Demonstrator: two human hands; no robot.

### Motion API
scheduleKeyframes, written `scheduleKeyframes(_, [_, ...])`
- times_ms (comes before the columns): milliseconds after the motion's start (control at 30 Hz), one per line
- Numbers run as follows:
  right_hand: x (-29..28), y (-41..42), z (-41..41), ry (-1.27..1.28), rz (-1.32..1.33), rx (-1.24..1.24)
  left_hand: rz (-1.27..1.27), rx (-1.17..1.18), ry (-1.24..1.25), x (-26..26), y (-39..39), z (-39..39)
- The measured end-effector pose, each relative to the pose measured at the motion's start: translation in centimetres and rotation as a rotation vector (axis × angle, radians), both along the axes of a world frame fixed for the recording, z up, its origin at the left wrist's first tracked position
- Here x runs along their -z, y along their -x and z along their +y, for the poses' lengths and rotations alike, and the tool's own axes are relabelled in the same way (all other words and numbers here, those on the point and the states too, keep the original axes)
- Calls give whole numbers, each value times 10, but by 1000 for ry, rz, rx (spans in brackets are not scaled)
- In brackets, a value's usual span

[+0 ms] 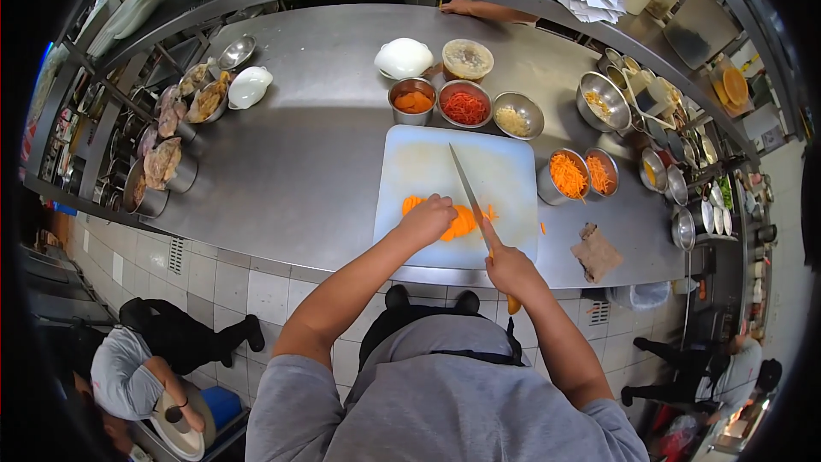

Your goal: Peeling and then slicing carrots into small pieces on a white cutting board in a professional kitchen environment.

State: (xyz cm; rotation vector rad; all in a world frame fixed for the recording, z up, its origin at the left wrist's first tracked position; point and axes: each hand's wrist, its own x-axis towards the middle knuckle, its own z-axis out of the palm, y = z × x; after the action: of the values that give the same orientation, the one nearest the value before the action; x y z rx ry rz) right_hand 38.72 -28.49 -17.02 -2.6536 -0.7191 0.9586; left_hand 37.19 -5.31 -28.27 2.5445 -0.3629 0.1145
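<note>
My right hand (pixel 511 271) grips a kitchen knife by its yellow handle, index finger stretched along the blade. The long knife blade (pixel 468 185) points away from me across a white cutting board (pixel 404 154). With bent fingers, my left hand (pixel 431 218) presses on overlapping orange carrot slices (pixel 458 224) just left of the blade. A few thin carrot strips (pixel 490 212) lie right of the blade. Beyond the board stand a metal container of orange pieces (pixel 412 102), one of red shreds (pixel 464 108) and a bowl of pale chopped bits (pixel 512 122).
Two metal containers of carrot shreds (pixel 567 174) stand right of the board, near a brown cloth (pixel 596 253). Raw meat (pixel 163 163) fills containers at the left. Another person's hand (pixel 456 6) rests on the far edge. Co-workers (pixel 125 372) are behind me on both sides.
</note>
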Motion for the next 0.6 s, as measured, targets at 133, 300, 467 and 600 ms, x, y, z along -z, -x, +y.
scheduleKeyframes(133, [14,14,-6,26,-48,-24,10,-19,-54,0,0,-2])
scheduleKeyframes(300, [66,-4,-7,-69,-86,21,16,-20,-91,-3,-1,-2])
scheduleKeyframes(467, [23,0,-3,-16,-35,-41,29,-34,-45,2,4,-2])
scheduleKeyframes(600, [62,13,-8,-64,-65,25,-26,-30,-20,-1,2,-6])
